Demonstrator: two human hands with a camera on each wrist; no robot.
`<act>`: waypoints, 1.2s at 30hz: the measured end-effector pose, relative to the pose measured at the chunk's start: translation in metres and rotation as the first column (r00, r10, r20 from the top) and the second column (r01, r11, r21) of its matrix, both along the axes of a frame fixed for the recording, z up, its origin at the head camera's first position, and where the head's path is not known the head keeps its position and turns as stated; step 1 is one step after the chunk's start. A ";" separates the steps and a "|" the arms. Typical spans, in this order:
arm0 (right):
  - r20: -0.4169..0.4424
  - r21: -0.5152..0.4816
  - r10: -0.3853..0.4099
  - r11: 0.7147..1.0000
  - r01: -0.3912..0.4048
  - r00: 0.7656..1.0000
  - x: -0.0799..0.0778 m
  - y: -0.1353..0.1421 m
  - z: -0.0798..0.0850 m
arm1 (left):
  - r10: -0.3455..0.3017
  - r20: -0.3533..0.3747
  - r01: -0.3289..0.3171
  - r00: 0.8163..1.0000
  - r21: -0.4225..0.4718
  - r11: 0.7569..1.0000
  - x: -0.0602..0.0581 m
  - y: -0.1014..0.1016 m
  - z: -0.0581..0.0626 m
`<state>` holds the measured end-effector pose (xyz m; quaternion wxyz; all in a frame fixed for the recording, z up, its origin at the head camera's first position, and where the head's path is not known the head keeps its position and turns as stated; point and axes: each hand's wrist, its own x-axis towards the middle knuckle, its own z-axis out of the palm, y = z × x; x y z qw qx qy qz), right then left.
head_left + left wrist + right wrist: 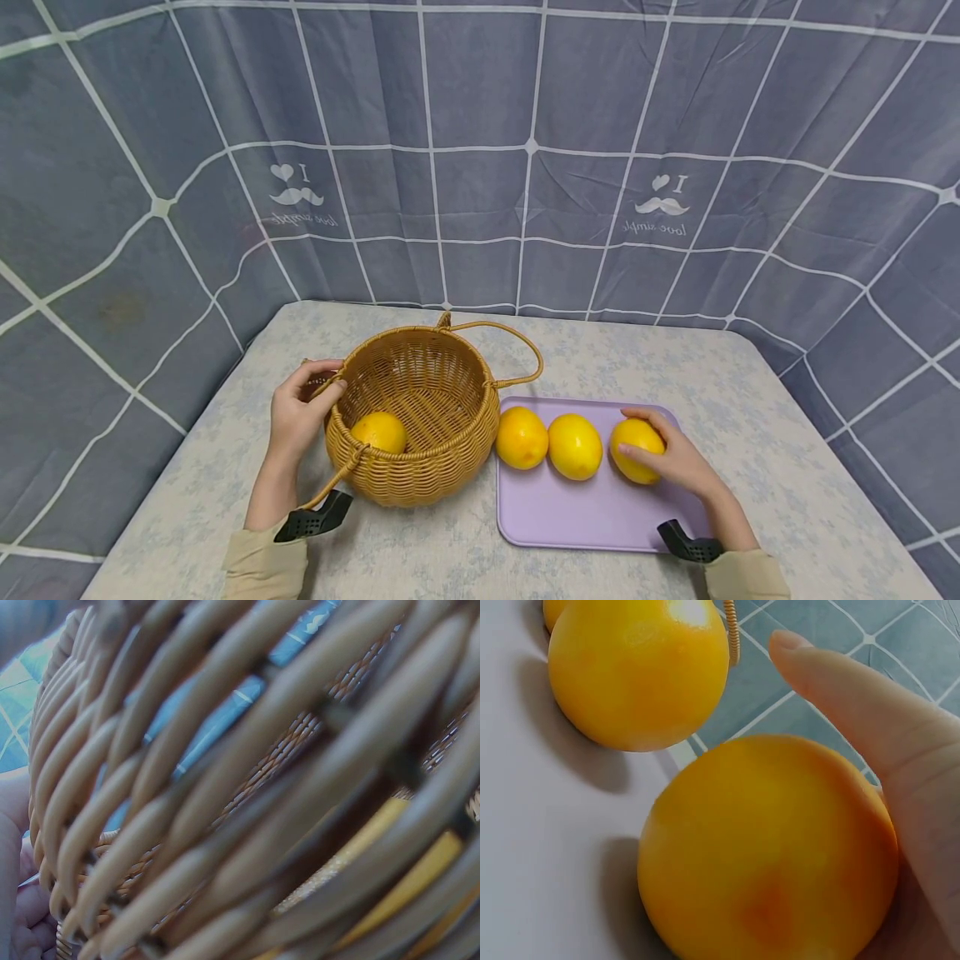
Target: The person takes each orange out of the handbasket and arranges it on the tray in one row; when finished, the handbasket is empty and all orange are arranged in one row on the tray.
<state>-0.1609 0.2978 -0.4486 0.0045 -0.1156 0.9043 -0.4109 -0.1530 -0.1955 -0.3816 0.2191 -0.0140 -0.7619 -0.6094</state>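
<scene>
At the left, a round woven wicker basket (420, 483) stands on the table with one yellow citrus fruit (381, 432) inside. My left hand (300, 408) grips its left rim near a handle, thumb over the edge. The left wrist view is filled by the basket's weave (225, 787); fingers (34, 922) show at its lower left. On a lilac tray (585, 521) three more fruits lie in a row. My right hand (678, 458) is around the rightmost fruit (636, 450), whose shadow falls on the tray. In the right wrist view the straight thumb (862, 705) stands apart from this fruit (765, 847).
A left fruit (522, 438) and a middle fruit (575, 447) sit side by side on the tray, close to the basket. The basket's right handle (525, 342) sticks out behind the tray. A grey checked curtain (480, 192) hangs around the pale patterned table (405, 550).
</scene>
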 end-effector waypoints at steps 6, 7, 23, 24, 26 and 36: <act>-0.054 0.021 -0.018 1.000 0.019 0.998 0.000 0.001 0.004 | 0.009 -0.008 -0.008 1.000 0.008 1.000 0.000 0.000 0.000; -0.063 0.026 -0.021 0.999 0.022 0.998 0.000 0.001 0.005 | 0.010 -0.008 -0.010 1.000 0.007 1.000 0.000 0.000 0.000; -0.153 -0.020 -0.028 0.999 0.025 0.988 0.000 0.005 0.010 | 0.003 0.000 -0.003 1.000 0.013 1.000 0.000 0.000 -0.001; -0.158 -0.024 -0.026 0.999 0.023 0.987 0.000 0.005 0.011 | 0.003 0.000 -0.003 1.000 0.012 1.000 0.000 0.000 -0.001; -0.171 -0.039 -0.022 0.999 0.016 0.985 0.000 0.006 0.011 | 0.004 0.001 -0.004 1.000 0.010 1.000 0.000 0.000 0.000; -0.194 -0.059 -0.021 0.998 0.010 0.981 0.003 0.006 0.019 | -0.006 0.000 0.006 1.000 0.014 1.000 0.000 0.000 -0.001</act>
